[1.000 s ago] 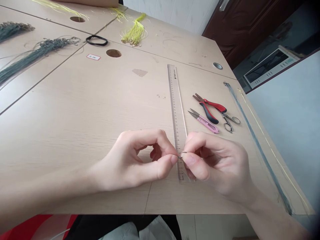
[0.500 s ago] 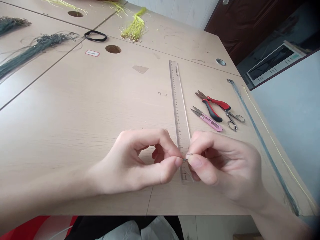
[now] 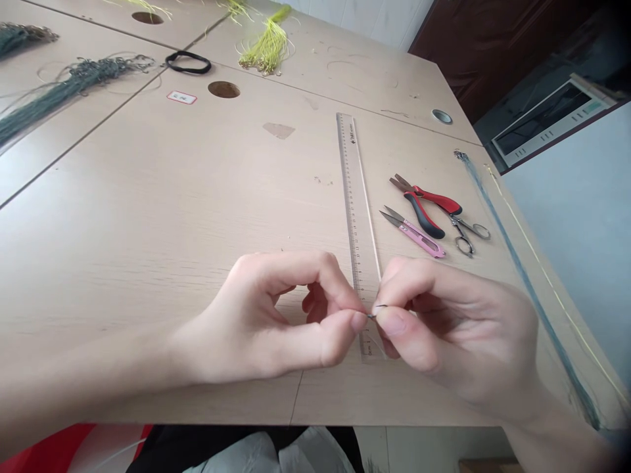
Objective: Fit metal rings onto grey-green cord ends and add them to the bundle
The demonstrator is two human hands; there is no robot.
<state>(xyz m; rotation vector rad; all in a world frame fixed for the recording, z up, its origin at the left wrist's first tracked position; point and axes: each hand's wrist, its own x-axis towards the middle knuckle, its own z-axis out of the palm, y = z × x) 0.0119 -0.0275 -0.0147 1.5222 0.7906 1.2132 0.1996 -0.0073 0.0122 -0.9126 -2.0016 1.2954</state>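
Note:
My left hand (image 3: 280,315) and my right hand (image 3: 453,328) meet above the near end of a clear ruler (image 3: 355,197). Both pinch a tiny dark metal hook or ring (image 3: 375,310) between thumb and forefinger, fingertips almost touching. The piece is too small to make out in detail. The hands hover just over the wooden table (image 3: 148,197), close to its front edge.
Right of the ruler lie red-handled pliers (image 3: 424,207), pink thread snips (image 3: 417,234) and small scissors (image 3: 466,235). A long dark cord (image 3: 522,276) runs along the right edge. Grey cord bundles (image 3: 64,89), a black band (image 3: 188,62) and yellow cords (image 3: 266,49) lie at the back.
Both hands have drifted slightly right together, still pinching the small piece. The view has shifted a little, so the table items sit higher in frame.

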